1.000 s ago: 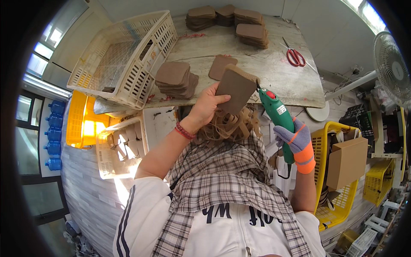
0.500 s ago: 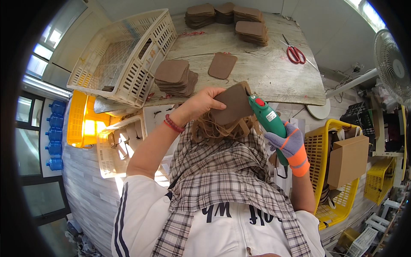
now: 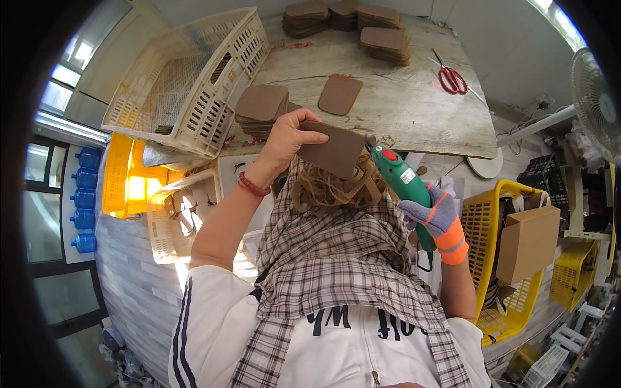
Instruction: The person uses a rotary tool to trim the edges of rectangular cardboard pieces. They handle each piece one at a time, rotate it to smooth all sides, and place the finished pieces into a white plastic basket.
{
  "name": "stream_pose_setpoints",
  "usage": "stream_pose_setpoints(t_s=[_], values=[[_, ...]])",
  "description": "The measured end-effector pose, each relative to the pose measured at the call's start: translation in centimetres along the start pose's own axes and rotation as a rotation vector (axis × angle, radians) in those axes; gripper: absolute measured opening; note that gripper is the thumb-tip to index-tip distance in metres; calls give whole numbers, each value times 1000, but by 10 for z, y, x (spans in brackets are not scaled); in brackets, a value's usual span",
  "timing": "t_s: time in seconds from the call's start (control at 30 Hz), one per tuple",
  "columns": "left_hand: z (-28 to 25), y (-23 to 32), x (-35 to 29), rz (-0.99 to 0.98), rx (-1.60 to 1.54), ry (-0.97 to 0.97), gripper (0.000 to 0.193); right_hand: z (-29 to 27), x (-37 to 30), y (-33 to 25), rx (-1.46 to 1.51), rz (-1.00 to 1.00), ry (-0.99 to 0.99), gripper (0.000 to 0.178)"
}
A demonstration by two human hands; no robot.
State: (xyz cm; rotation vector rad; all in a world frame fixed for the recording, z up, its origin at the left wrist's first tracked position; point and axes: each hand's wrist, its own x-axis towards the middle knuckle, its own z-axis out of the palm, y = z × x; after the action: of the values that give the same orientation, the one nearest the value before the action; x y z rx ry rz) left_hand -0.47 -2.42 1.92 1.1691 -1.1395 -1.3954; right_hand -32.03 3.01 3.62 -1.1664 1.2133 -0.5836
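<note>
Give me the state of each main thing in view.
Left hand: bare, gripping brown pad
Right hand: gloved, gripping green tool
Brown pad: held
Green tool: held; whether running, unclear
Scissors: unheld, blades slightly apart
Brown strips: tangled
White crate: open-topped
Loose pad: lying flat
Fan: upright

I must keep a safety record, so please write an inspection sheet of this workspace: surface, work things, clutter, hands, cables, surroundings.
Surface: table, marked, with red bits.
Work things: held pad, tool; loose pad and pad stacks on the table.
Clutter: brown strips at the apron; scissors on the table.
Hands: left hand, bare, grips the held pad; right hand, gloved, grips the tool.
Cables: black cord below the tool; end not visible.
Surroundings: white crate at left; yellow crate with carton, and fan, at right.
</note>
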Motion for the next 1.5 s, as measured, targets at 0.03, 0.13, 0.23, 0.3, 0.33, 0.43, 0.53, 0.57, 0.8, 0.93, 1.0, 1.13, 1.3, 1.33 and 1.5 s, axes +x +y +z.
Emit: stream_pose_setpoints(t_s=[0.03, 0.13, 0.23, 0.3, 0.33, 0.43, 0.53, 0.57, 0.8, 0.93, 1.0, 1.13, 1.3, 1.33, 1.5], values=[[-1, 0, 0, -13, -16, 5, 20, 0, 0, 2, 1, -3, -6, 44], [-5, 2, 2, -42, -59, 9, 18, 0, 2, 4, -38, -11, -30, 46], [-5, 5, 1, -54, -74, 2, 17, 2, 0, 2, -48, 20, -43, 47], [-2, 8, 0, -61, -68, 8, 17, 2, 0, 3, -118, -10, -33, 47], [-1, 8, 0, -63, -50, 8, 17, 1, 0, 3, -153, -24, -28, 47], [0, 8, -1, -67, 4, -2, 17, 3, -1, 5, -140, -42, -18, 47], [-2, 8, 1, -68, 46, -42, 17, 3, -1, 5, -145, -28, -27, 48], [-3, 7, 2, -73, 56, -61, 18, 3, -1, 4, -147, -24, -32, 49], [-3, 6, 3, -124, 106, -114, 20, 8, -2, 5, -176, -51, -20, 50], [3, 10, 1, -129, 118, -164, 26, 8, 2, 16, -250, -174, 16, 50], [6, 12, 0, -103, 129, -193, 31, 10, 1, 12, -214, -116, -8, 50], [12, 16, -4, -119, 156, -182, 40, 13, 2, 12, -218, -138, -12, 50], [20, 14, -4, -1, 330, -171, 58, 17, 2, 8, -191, -143, -2, 49], [21, 14, -5, -34, 302, -188, 61, 19, 3, 6, -177, -157, -5, 49], [29, 22, -6, -131, 265, -260, 73, 18, 5, -3, -201, -112, -31, 47]])
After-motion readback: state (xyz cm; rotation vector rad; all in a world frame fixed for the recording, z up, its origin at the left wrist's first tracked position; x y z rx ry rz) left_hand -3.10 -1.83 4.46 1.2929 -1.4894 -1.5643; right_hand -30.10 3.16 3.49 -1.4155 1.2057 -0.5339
